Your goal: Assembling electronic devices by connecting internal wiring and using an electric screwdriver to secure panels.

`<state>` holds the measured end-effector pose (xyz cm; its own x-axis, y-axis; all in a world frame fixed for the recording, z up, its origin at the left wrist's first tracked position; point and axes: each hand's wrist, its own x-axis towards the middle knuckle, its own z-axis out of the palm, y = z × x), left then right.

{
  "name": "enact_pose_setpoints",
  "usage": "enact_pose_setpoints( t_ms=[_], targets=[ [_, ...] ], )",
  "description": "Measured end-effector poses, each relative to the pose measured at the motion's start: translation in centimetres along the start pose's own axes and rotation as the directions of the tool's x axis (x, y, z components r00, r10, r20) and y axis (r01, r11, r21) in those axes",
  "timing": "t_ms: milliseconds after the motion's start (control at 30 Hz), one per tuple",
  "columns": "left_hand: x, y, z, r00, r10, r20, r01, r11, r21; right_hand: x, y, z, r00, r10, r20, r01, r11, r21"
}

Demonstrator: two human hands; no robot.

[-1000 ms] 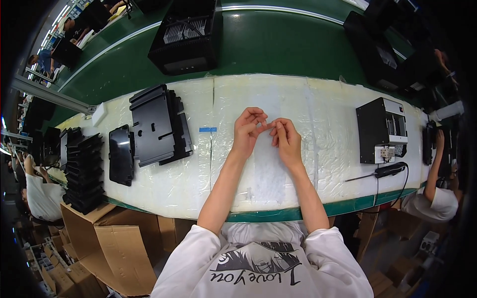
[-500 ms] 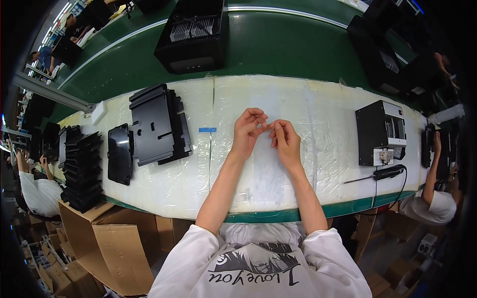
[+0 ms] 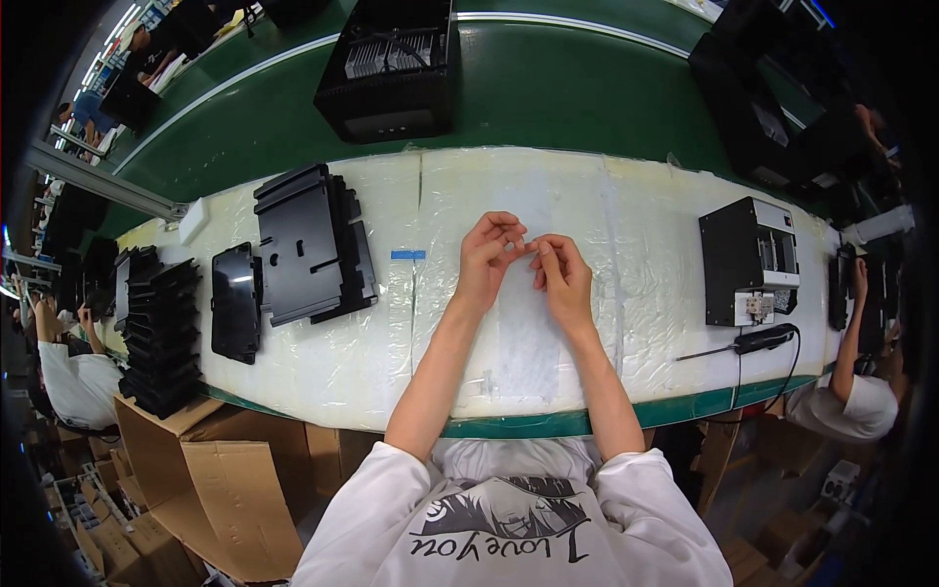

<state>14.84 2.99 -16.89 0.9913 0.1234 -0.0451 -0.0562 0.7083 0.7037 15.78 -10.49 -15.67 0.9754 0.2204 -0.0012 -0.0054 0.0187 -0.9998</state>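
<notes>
My left hand (image 3: pixel 489 256) and my right hand (image 3: pixel 559 276) meet over the middle of the white foam-covered bench (image 3: pixel 362 342). Both pinch the top edge of a thin clear plastic sheet (image 3: pixel 526 338) that lies flat on the foam and runs back toward me. The fingertips of the two hands touch each other at that edge. A small blue strip of tape (image 3: pixel 408 254) lies on the foam just left of my left hand.
A stack of black flat panels (image 3: pixel 308 245) lies to the left, with a glossy black plate (image 3: pixel 235 303) and a pile of black trays (image 3: pixel 156 333) beyond. A black box unit (image 3: pixel 748 259) and a corded tool (image 3: pixel 763 340) sit right. A black case (image 3: pixel 391 68) rides the green conveyor. Cardboard boxes (image 3: pixel 225 470) stand below.
My hands stay together at the sheet's top edge with only slight finger movement. The black case on the green conveyor has shifted a little to the right.
</notes>
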Motion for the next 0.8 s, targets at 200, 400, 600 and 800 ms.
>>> enact_pose_setpoints(
  t_ms=[200,400,600,800],
  targets=[
    [0.0,0.1,-0.1,1.000,0.020,0.002,-0.020,0.999,-0.028,0.4,0.7,-1.1,0.999,-0.024,-0.048,0.034,0.977,0.210],
    [-0.1,0.3,0.0,1.000,0.014,-0.005,-0.014,1.000,-0.019,0.8,-0.1,-2.7,0.995,0.096,0.012,-0.091,0.895,0.437],
    [0.0,0.3,0.2,0.999,-0.031,-0.025,0.031,1.000,-0.003,1.3,0.8,-4.3,0.990,0.134,0.050,-0.133,0.740,0.659],
    [-0.1,0.3,0.0,1.000,0.000,-0.018,0.000,1.000,0.004,1.7,1.0,-4.5,0.988,0.137,0.077,-0.146,0.619,0.772]
  ],
)
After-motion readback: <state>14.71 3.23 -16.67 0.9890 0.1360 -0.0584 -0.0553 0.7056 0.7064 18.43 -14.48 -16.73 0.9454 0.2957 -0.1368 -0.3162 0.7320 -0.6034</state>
